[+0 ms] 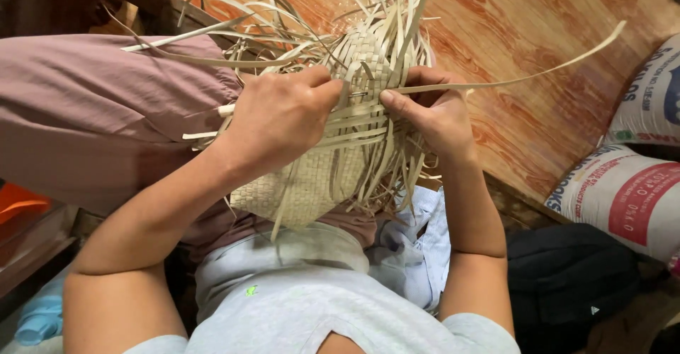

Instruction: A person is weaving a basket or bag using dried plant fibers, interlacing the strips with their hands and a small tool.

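Observation:
A half-woven mat of pale straw strips (312,184) rests on my lap, with loose strip ends (382,14) fanning out at the top and sides. My left hand (280,116) is closed over the weave at its middle and pinches a small metal tool or needle (358,94) against the strips. My right hand (432,113) grips the weave from the right, thumb pressing a strip beside the tool. One long strip (538,70) runs out to the right from between my fingers.
My legs in mauve trousers (92,113) stretch to the left. Reddish wood-pattern flooring (538,28) lies ahead. Two printed white sacks (623,191) stand at the right, a black bag (567,276) below them. An orange object (18,205) and blue cloth (39,318) sit at the left.

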